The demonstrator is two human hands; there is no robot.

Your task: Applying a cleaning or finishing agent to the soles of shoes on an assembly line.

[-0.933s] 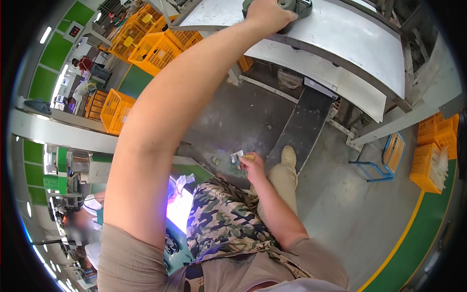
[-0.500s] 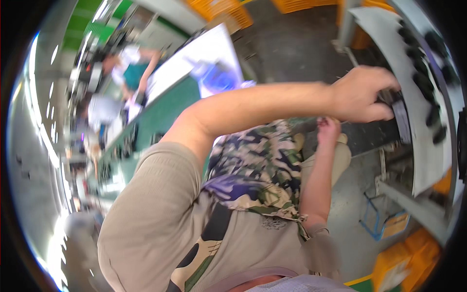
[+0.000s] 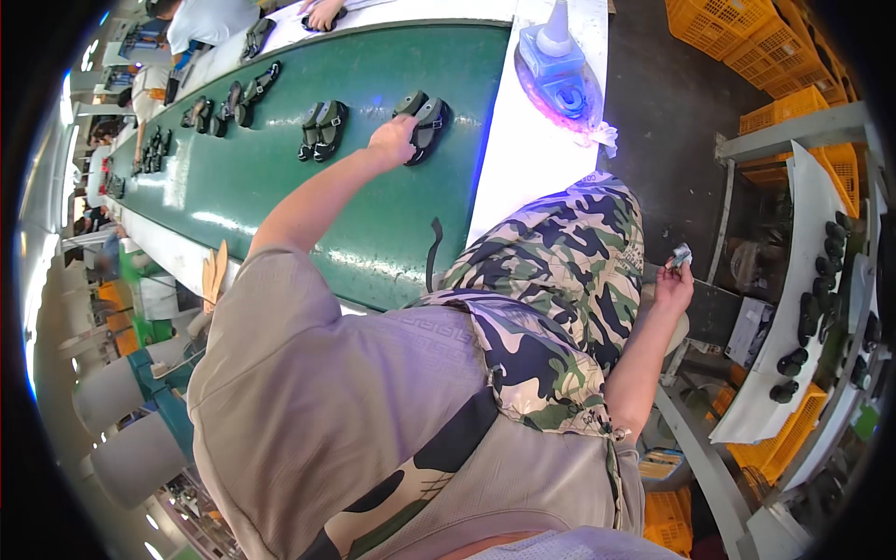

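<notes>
My left hand (image 3: 392,140) reaches out over the green belt (image 3: 271,177), its fingers closed at the near edge of a dark strappy sandal pair (image 3: 431,126). The two sandals lie side by side, soles down, with buckled straps; my fingers hide part of the left one. Beside my lap on the right, my right hand (image 3: 674,287) pinches a small crumpled pale cloth (image 3: 682,253). Another pair of dark sandals (image 3: 324,130) lies further left on the belt.
A blue bottle with a white cone top (image 3: 554,51) stands in a tray (image 3: 586,117) on the white tabletop (image 3: 499,159). Several more sandals (image 3: 233,105) line the belt. To the right are a shelf with dark shoe parts (image 3: 810,313) and yellow crates (image 3: 733,42). A co-worker's hand (image 3: 325,13) touches a sandal.
My left hand has swung from the right-hand shelf, where it held a dark object, across to the sandals on the belt. My view has turned, and the cloth in my right hand now shows.
</notes>
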